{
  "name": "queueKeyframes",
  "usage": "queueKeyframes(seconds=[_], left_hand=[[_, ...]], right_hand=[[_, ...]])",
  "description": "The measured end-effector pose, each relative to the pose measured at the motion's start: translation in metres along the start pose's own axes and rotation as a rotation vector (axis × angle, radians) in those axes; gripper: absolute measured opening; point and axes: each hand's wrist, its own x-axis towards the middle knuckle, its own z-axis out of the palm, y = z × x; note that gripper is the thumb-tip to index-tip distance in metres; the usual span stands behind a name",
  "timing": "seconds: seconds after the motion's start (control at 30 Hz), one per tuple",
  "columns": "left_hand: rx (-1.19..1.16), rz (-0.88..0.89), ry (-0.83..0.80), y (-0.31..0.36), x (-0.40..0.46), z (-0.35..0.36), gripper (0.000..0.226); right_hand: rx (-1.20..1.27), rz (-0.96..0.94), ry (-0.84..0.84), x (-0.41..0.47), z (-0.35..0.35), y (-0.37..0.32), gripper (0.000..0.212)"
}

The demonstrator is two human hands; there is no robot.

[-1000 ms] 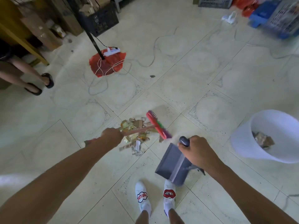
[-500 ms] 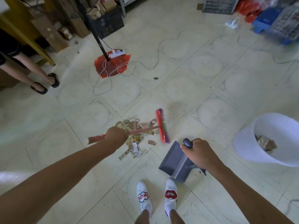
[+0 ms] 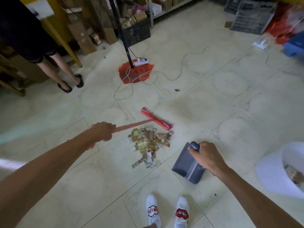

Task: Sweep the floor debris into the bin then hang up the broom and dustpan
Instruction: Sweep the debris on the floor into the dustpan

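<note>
My left hand (image 3: 102, 131) grips the reddish handle of a broom (image 3: 155, 118) whose red head with coloured bristles sits just beyond a pile of paper and cardboard debris (image 3: 148, 142) on the tiled floor. My right hand (image 3: 205, 156) holds the handle of a dark grey dustpan (image 3: 185, 162), which rests on the floor to the right of the pile, a short gap away. A white bin (image 3: 271, 171) stands at the right edge with some scraps inside.
Another person's legs (image 3: 65, 74) stand at the left by a yellow table. A black pole on a red base (image 3: 136, 73) with a power strip and loose cables lies ahead. Crates (image 3: 251, 17), boxes and shelving line the back. My white shoes (image 3: 167, 211) are below.
The broom head swung from the right side of the debris to its far side. The view tilted up and shifted; the pile now lies nearer the dustpan.
</note>
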Motion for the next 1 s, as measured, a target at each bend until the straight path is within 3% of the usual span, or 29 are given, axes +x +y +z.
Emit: queueKeyframes(seconds=[0.1, 0.23, 0.4, 0.5, 0.67, 0.9, 1.0], left_hand=[[-0.16, -0.022, -0.049, -0.017, 0.018, 0.02, 0.047], [-0.363, -0.166, -0.097, -0.028, 0.037, 0.047, 0.024], [-0.597, -0.286, -0.176, 0.005, 0.058, 0.091, 0.034], [-0.703, -0.347, -0.248, 0.025, 0.059, 0.122, 0.036], [-0.826, -0.273, -0.299, 0.065, 0.032, 0.145, 0.034], [-0.981, -0.241, -0.41, 0.098, -0.004, 0.135, 0.016], [-1.06, -0.213, -0.47, 0.114, -0.023, 0.127, 0.022]], right_hand=[[-0.043, 0.018, -0.068, 0.025, 0.014, -0.011, 0.033], [-0.104, 0.023, -0.078, 0.067, 0.021, -0.028, 0.041], [-0.078, 0.066, -0.117, 0.098, 0.024, -0.031, 0.042], [-0.193, 0.035, -0.073, 0.11, 0.018, -0.023, 0.048], [-0.261, 0.004, -0.01, 0.138, -0.001, -0.027, 0.05], [-0.249, -0.03, -0.077, 0.153, -0.007, -0.025, 0.052], [-0.23, -0.062, -0.086, 0.156, -0.013, -0.021, 0.052]])
